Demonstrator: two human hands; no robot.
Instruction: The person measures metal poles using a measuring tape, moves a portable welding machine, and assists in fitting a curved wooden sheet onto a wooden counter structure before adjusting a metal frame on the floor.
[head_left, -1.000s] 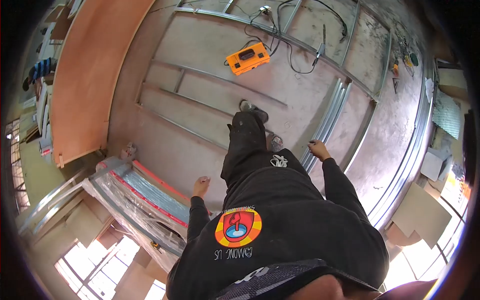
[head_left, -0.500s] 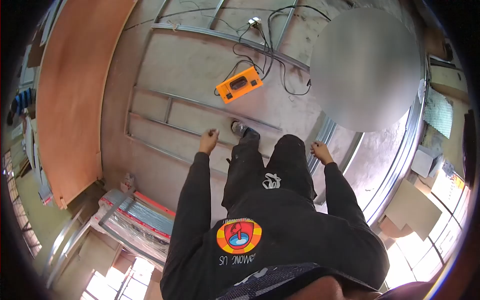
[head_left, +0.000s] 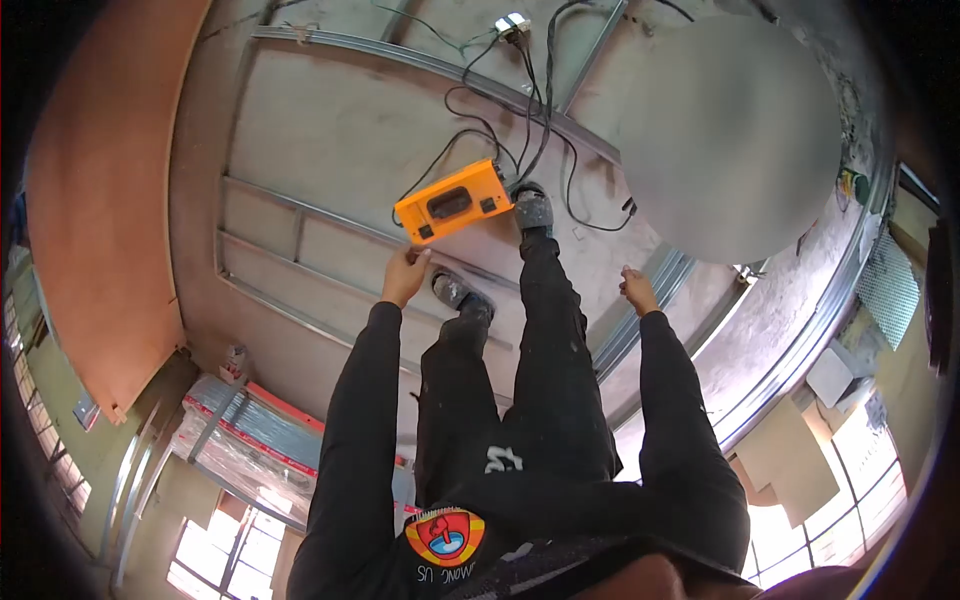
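Note:
My left hand (head_left: 404, 277) hangs in front of me with its fingers curled together; whatever may be inside them is hidden. In the picture it appears just below an orange boxy machine (head_left: 420, 213) with a dark handle and black cables, apart from it as far as I can tell. My right hand (head_left: 638, 290) is held out at my other side, fingers bent in, near long metal channels (head_left: 645, 315) on the floor. Nothing can be made out in it. My right shoe (head_left: 534, 212) is on the floor close beside the orange machine.
Metal frames (head_left: 300, 262) lie across the floor at left and ahead. Black cables (head_left: 548, 100) run to a white socket block (head_left: 512, 22). A large brown board (head_left: 110, 200) stands left, near plastic-wrapped stock (head_left: 250, 435). A grey blur hides the area at upper right.
I have stepped forward, my right foot now out ahead beside the orange machine. The machine appears nearer and larger. Both hands stay low at my sides, fingers still curled.

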